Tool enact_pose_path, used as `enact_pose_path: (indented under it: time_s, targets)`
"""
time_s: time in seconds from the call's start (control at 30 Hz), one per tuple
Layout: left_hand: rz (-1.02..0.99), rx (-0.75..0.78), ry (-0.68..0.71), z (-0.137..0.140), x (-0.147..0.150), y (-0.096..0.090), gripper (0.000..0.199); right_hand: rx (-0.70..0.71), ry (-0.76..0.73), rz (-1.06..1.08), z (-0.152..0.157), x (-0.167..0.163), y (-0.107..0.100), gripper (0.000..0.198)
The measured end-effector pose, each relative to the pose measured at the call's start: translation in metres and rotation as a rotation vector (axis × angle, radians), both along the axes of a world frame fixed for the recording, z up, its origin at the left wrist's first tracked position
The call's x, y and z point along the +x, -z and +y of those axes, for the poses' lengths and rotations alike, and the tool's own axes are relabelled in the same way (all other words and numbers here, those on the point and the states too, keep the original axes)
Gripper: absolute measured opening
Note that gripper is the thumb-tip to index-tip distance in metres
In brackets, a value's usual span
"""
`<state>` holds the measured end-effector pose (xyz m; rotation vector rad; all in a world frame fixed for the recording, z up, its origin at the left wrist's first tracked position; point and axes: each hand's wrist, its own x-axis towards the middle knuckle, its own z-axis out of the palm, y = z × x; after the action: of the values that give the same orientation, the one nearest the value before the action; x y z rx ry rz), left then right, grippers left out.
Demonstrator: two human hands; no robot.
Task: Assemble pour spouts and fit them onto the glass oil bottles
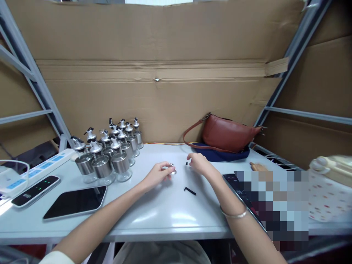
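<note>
Eleven clear glass bottles [102, 167] with steel bands and silver pour spouts: grouped well to the left of the left hand; overlap at the back may hide another.
Small silver metal piece [172, 164]: one for certain, at the left fingertips; a second glint just under the thumb may belong to it, I cannot tell.
Tiny black piece [186, 163]: one, on the surface [165, 216] between the hands, just beside the right fingertips.
Thin black bent tube [190, 191]: one, lying nearer the wearer than both hands, between the forearms.
Left hand [162, 171]: thumb and forefinger nearly closed, pinching the silver metal piece; the other fingers curl beneath.
Right hand [198, 162]: half curled, palm down, fingertips lowered by the tiny black piece; whether they touch or grip it I cannot tell. One silver bangle [235, 215] circles this forearm.
Black-screened, pale-edged tablet [77, 201]: one, left of the left forearm; beyond it, one black device with green lights [35, 190] and one white power strip [41, 170].
Reddish-brown leather bag [229, 134]: one, beyond the right hand, resting on one navy cloth item [217, 155].
</note>
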<state>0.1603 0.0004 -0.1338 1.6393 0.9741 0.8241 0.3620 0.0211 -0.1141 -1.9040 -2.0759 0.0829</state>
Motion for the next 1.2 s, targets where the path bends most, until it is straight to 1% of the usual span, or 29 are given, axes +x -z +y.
enact_pose_path:
  time_s: [0.07, 0.13, 0.23, 0.33, 0.43, 0.53, 0.63, 0.7, 0.77, 0.8, 0.87, 0.93, 0.97, 1.07, 1.13, 1.2]
  targets:
    - [-0.041, -0.030, 0.002, 0.000, -0.002, 0.003, 0.036, -0.035, 0.003, -0.013, 0.015, 0.001, 0.000, 0.027]
    - [-0.054, -0.035, -0.005, 0.000, -0.005, 0.004, 0.035, -0.067, 0.002, -0.022, 0.022, 0.000, 0.003, 0.025]
    - [-0.108, -0.019, -0.040, -0.003, -0.007, 0.003, 0.031, -0.101, -0.001, -0.026, 0.024, 0.000, 0.006, 0.023]
    - [-0.217, -0.028, -0.086, -0.007, -0.005, -0.002, 0.034, -0.125, -0.021, -0.003, 0.024, 0.004, 0.004, 0.021]
    - [-0.272, -0.059, -0.105, -0.010, -0.003, -0.005, 0.042, -0.138, -0.086, 0.047, 0.023, 0.008, -0.001, 0.023]
    - [-0.301, -0.089, -0.111, -0.010, -0.002, -0.005, 0.049, -0.176, -0.192, 0.103, 0.022, 0.010, -0.002, 0.028]
    - [-0.312, -0.111, -0.113, -0.009, -0.002, -0.004, 0.052, -0.210, -0.251, 0.144, 0.022, 0.009, 0.001, 0.023]
    - [-0.316, -0.115, -0.110, -0.010, -0.002, -0.004, 0.052, -0.201, -0.254, 0.167, 0.022, 0.010, 0.002, 0.013]
    - [-0.340, -0.123, -0.112, -0.011, -0.002, -0.005, 0.053, -0.173, -0.260, 0.202, 0.020, 0.010, 0.000, 0.008]
    - [-0.355, -0.126, -0.114, -0.012, -0.002, -0.006, 0.053, -0.156, -0.271, 0.227, 0.019, 0.009, -0.002, 0.009]
    - [-0.375, -0.131, -0.107, -0.014, -0.002, -0.008, 0.052, -0.121, -0.312, 0.279, 0.014, 0.006, -0.009, 0.020]
    - [-0.375, -0.134, -0.092, -0.015, -0.003, -0.009, 0.051, -0.096, -0.386, 0.383, 0.008, 0.001, -0.016, 0.028]
    - [-0.374, -0.135, -0.086, -0.015, -0.003, -0.010, 0.050, -0.091, -0.430, 0.466, 0.005, -0.001, -0.019, 0.029]
    - [-0.383, -0.126, -0.092, -0.016, -0.004, -0.013, 0.047, -0.132, -0.540, 0.804, -0.004, -0.008, -0.026, 0.023]
    - [-0.376, -0.114, -0.109, -0.017, -0.005, -0.014, 0.045, -0.189, -0.573, 1.013, -0.008, -0.011, -0.027, 0.024]
    - [-0.349, -0.095, -0.122, -0.017, -0.005, -0.016, 0.042, -0.214, -0.576, 1.164, -0.011, -0.014, -0.027, 0.029]
